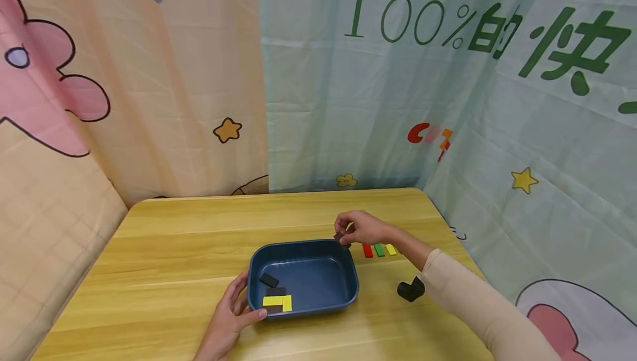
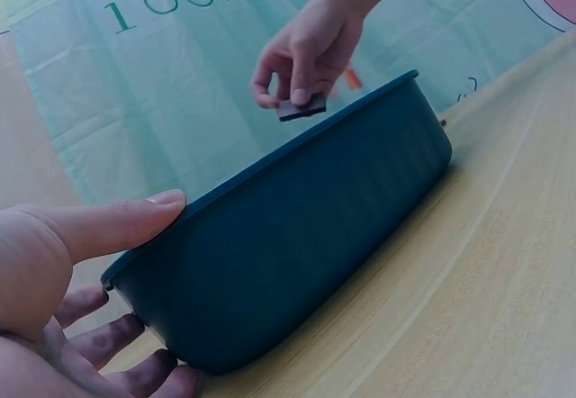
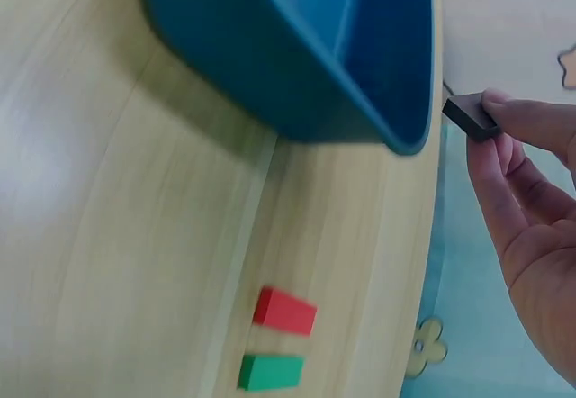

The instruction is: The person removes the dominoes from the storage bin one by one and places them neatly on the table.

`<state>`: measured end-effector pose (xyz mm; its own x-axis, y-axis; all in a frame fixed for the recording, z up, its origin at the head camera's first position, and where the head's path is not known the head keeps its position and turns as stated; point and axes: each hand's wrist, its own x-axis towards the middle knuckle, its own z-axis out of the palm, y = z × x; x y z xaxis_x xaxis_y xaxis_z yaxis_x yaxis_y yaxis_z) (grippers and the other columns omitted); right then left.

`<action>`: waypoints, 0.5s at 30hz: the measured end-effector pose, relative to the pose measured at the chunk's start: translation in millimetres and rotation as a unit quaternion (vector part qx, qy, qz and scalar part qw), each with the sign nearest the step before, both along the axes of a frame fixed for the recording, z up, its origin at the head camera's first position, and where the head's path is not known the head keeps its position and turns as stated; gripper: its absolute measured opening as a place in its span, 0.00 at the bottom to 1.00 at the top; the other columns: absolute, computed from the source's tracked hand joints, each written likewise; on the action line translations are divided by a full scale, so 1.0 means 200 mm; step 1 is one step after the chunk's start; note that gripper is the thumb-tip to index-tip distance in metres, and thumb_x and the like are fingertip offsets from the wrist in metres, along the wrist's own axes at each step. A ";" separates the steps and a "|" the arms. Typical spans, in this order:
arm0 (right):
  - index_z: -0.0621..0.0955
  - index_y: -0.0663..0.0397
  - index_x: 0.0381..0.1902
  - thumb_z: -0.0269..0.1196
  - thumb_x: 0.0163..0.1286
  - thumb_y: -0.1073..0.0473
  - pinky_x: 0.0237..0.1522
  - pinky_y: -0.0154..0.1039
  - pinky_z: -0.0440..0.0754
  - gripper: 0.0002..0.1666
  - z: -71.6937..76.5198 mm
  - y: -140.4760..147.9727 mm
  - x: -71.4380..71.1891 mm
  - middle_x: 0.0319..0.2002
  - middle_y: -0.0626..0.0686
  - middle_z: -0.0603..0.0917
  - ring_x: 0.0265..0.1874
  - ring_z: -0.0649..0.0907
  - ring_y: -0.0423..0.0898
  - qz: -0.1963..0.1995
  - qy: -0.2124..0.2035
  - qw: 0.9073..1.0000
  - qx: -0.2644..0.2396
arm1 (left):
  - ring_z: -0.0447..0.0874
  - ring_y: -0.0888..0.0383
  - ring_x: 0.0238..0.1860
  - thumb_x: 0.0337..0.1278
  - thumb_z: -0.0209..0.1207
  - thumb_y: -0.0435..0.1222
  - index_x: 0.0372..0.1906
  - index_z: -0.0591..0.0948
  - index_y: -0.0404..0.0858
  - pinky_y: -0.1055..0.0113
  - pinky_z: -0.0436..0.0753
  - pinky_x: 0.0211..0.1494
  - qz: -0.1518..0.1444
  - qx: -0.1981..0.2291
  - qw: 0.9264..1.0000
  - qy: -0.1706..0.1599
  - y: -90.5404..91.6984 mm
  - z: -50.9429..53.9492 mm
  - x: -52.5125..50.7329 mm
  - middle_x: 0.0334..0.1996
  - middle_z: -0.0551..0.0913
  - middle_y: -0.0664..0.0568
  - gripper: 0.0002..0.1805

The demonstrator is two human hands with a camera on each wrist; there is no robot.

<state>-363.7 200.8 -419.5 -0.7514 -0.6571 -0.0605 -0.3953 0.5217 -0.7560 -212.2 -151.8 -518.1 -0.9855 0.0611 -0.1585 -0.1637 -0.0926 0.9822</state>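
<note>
Steadying the blue bin, seemingly, the left hand grips its near-left corner, the right hand pinching a black block diagonally opposite.

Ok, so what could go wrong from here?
The black block, pinched in the right hand near the blue tray's corner, might slip and land outside. If the left hand gripping the tray shifts, the tray could slide. The right forearm, if lowered, may brush the yellow block on the table.

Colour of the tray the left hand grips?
Tray is dark blue; clearest in the head view.
</note>
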 end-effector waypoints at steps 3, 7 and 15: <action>0.79 0.59 0.41 0.68 0.68 0.74 0.44 0.42 0.87 0.10 -0.02 0.04 -0.01 0.35 0.52 0.79 0.37 0.84 0.48 -0.013 0.013 1.000 -0.005 | 0.62 0.34 0.75 0.53 0.74 0.23 0.80 0.56 0.36 0.52 0.74 0.68 0.000 -0.004 1.000 0.002 -0.02 0.00 0.01 0.78 0.58 0.34 0.53; 0.79 0.60 0.41 0.69 0.67 0.72 0.45 0.42 0.84 0.09 -0.05 0.10 -0.01 0.34 0.51 0.78 0.37 0.80 0.48 -0.025 0.037 0.999 -0.002 | 0.61 0.33 0.75 0.53 0.73 0.23 0.80 0.55 0.35 0.52 0.75 0.68 -0.001 -0.006 1.000 0.007 -0.03 0.00 0.01 0.78 0.57 0.33 0.53; 0.79 0.61 0.42 0.71 0.68 0.68 0.37 0.46 0.83 0.10 -0.20 0.28 0.04 0.34 0.53 0.79 0.35 0.79 0.50 -0.073 0.002 0.997 -0.017 | 0.65 0.37 0.73 0.52 0.74 0.24 0.79 0.59 0.38 0.51 0.75 0.69 0.000 0.024 1.000 -0.001 0.00 -0.01 0.01 0.78 0.59 0.37 0.51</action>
